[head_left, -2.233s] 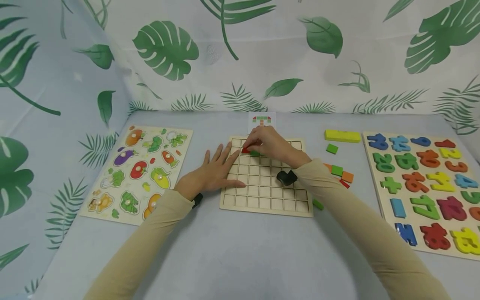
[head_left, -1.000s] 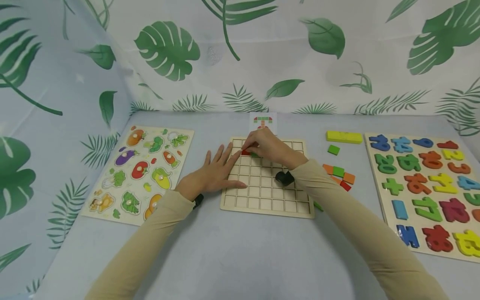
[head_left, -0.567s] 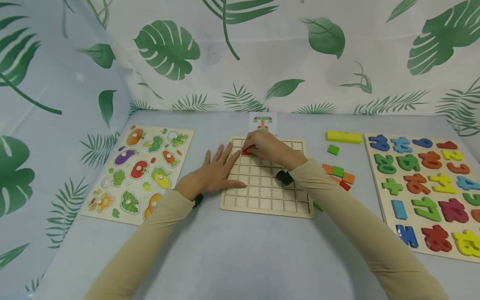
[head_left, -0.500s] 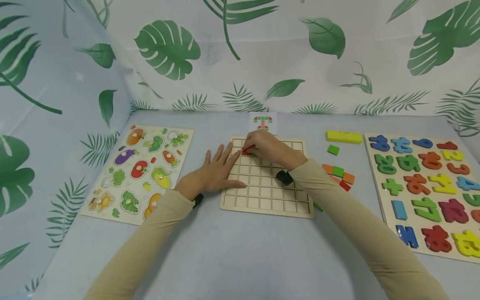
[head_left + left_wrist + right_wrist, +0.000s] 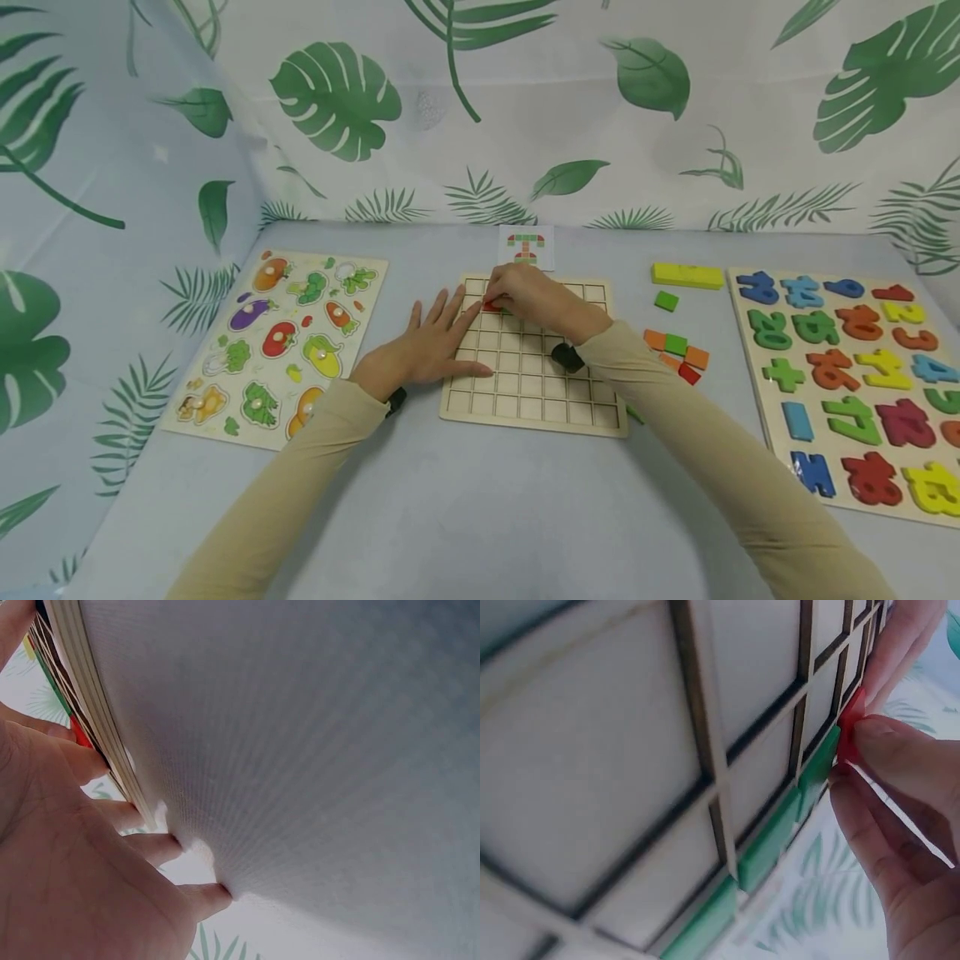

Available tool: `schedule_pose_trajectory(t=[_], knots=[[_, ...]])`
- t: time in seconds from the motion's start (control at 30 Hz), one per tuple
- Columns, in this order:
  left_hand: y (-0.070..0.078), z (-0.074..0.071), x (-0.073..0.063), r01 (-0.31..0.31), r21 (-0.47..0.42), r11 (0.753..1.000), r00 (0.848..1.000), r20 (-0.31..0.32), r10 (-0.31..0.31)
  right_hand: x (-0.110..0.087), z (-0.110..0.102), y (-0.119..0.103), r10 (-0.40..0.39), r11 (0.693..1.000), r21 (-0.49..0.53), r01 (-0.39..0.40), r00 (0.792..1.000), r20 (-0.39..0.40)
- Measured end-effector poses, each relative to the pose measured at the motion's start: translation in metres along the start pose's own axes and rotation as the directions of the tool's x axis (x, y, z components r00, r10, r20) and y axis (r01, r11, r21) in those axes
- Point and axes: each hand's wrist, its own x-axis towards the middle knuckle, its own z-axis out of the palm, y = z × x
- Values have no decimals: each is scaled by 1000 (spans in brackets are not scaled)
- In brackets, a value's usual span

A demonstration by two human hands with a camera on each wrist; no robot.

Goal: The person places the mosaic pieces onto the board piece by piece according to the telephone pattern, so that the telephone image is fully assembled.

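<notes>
A wooden grid board [image 5: 517,404] lies in the middle of the table. My right hand [image 5: 536,296] is over its far left part, thumb and fingertips pinching a small red piece [image 5: 847,731] at a cell. Beside that piece, several green tiles [image 5: 769,840] sit in a row in the grid, as the right wrist view shows; in the head view the right hand covers most of them. My left hand [image 5: 420,346] is spread at the board's left edge, its index fingertip close to the red piece and its thumb over the grid.
Beyond the board lies a pattern card [image 5: 546,254]. Right of it are a yellow block [image 5: 686,275], a green tile [image 5: 666,301] and a cluster of tiles with an orange square [image 5: 696,357]. A vegetable puzzle [image 5: 273,367] lies left, a number puzzle [image 5: 813,396] right.
My right hand has lowered slightly toward me while keeping hold of the red piece, which shows less height above the grid than at first. My left hand stays in place.
</notes>
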Motion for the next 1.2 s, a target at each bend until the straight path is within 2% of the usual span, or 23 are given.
schedule_pose_trajectory(t=[0.17,0.33,0.5,0.63,0.87,1.03,1.2], knots=[[1,1,0,-5,-2,1000,1000,-1,5,-2,-1,-5,-4,1000,-13,4,1000,15],[0,2,2,-10,2,1000,1000,-3,10,-5,-5,-3,-5,1000,26,4,1000,25],[1,2,2,-5,18,1000,1000,0,5,-21,-19,4,-15,997,82,15,1000,5],[2,1,0,1,22,1000,1000,3,-2,-46,-41,6,31,993,118,-29,999,-14],[1,0,-1,-5,12,1000,1000,0,5,-97,-74,13,144,987,71,-144,990,0],[0,1,-1,-6,19,1000,1000,-4,6,-135,-83,24,204,978,32,-205,979,26],[1,1,-1,-7,9,1000,1000,-3,7,-168,-81,39,277,960,20,-279,958,69]])
